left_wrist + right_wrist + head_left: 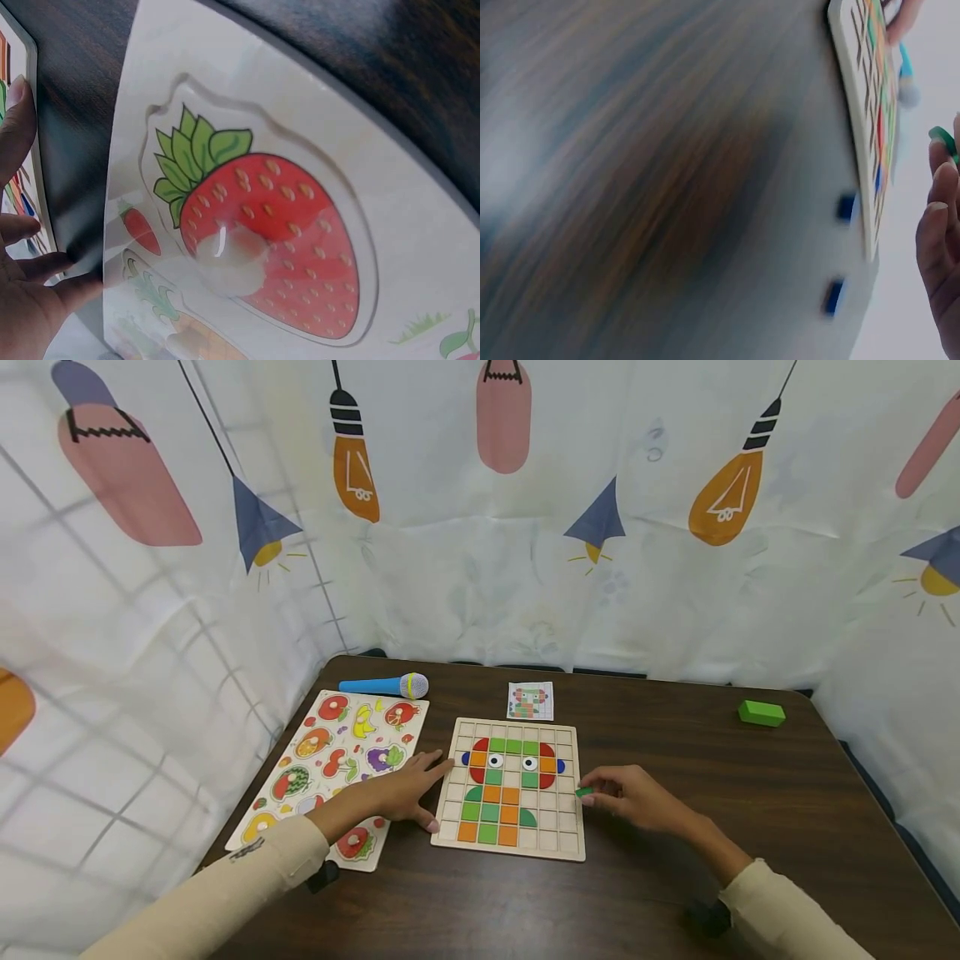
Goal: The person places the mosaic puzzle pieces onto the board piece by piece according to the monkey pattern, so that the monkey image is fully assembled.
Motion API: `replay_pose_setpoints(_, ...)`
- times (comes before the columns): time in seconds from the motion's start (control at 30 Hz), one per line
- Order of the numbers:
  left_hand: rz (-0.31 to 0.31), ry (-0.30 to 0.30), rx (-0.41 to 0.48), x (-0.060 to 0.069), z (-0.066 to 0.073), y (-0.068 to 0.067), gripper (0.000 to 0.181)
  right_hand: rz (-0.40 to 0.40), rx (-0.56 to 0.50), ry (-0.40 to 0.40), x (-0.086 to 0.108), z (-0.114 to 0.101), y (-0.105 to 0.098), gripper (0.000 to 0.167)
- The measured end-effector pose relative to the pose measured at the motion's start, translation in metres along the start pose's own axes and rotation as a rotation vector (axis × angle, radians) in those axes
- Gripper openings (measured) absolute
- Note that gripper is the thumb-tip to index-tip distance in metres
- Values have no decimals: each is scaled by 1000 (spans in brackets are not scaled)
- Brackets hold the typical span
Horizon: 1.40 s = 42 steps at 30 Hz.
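Note:
A wooden grid board [547, 835] lies on the dark table, partly filled with red, green, orange and blue pieces and two eye pieces in a figure pattern. My left hand [405, 789] is spread at the board's left side, its thumb on the lower left edge. In the left wrist view that hand [30, 292] has its fingers extended. At the board's right edge my right hand [637, 795] pinches a small dark green piece [583, 792]. The right wrist view shows the green piece [943, 138] between the fingertips of the right hand [943, 240].
Left of the board lies a fruit puzzle board [315, 752], partly under the left forearm. A blue toy microphone [375, 686] is behind it. A pattern card [530, 701] lies behind the grid board. A green block [761, 713] sits at the far right. Printed curtains surround the table.

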State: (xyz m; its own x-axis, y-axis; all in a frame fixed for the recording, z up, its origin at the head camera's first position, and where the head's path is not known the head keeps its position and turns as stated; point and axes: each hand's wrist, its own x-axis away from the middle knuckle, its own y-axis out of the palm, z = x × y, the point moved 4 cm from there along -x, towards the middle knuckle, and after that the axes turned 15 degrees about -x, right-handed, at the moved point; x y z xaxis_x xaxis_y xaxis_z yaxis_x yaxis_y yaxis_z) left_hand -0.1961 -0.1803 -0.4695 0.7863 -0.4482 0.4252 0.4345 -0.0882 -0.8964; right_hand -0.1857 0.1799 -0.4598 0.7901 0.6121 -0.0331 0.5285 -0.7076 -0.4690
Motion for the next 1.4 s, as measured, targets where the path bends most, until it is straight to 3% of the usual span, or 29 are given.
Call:
replay_pose_setpoints(0.33, -1, 6, 7, 0, 1, 1, 103, -134, -12, -31, -50, -24, 64, 30)
replay_pose_setpoints(0.77, 1, 12, 19, 0, 0, 0, 102, -145, -20, 10, -95, -48, 133, 24)
replay_pose_setpoints(1.0, 9, 25, 9, 0, 0, 0, 102, -129, 59, 16, -103, -51, 150, 22)
replay_pose_setpoints(1.4, 19, 49, 10, 3, -1, -2, 102, -103, 179, -5, -105, -55, 154, 18)
